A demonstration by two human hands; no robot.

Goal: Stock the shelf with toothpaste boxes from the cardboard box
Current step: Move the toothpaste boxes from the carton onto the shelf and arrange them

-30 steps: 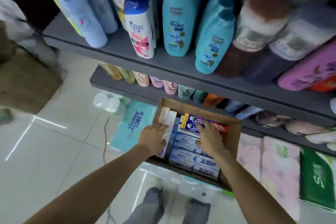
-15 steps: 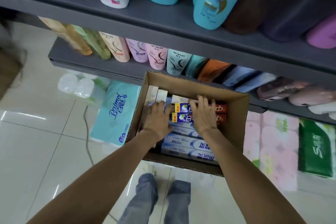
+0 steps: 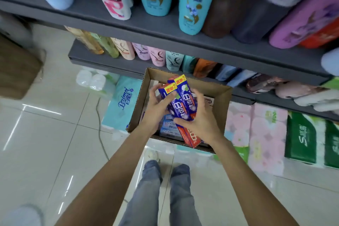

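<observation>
An open cardboard box (image 3: pixel 222 104) stands on the floor below the shelves, with several pale blue toothpaste boxes (image 3: pixel 167 131) lying inside. Two blue-and-red toothpaste boxes (image 3: pixel 181 101) with yellow tags are lifted above it, tilted with their tagged ends pointing away from me. My left hand (image 3: pixel 156 110) grips them from the left side. My right hand (image 3: pixel 201 117) holds them from the right and below. Both hands are closed on the same pair.
Grey shelves (image 3: pixel 183 42) hold shampoo bottles (image 3: pixel 194 2) above and smaller bottles (image 3: pixel 157 57) lower down. Tissue packs (image 3: pixel 124 102) lie left of the box, pink and green packs (image 3: pixel 310 137) right. My legs (image 3: pixel 165 189) stand just behind the box on tiled floor.
Both hands have risen out of the cardboard box with two blue-and-red toothpaste boxes, which lay flat inside it before. The camera view has shifted slightly.
</observation>
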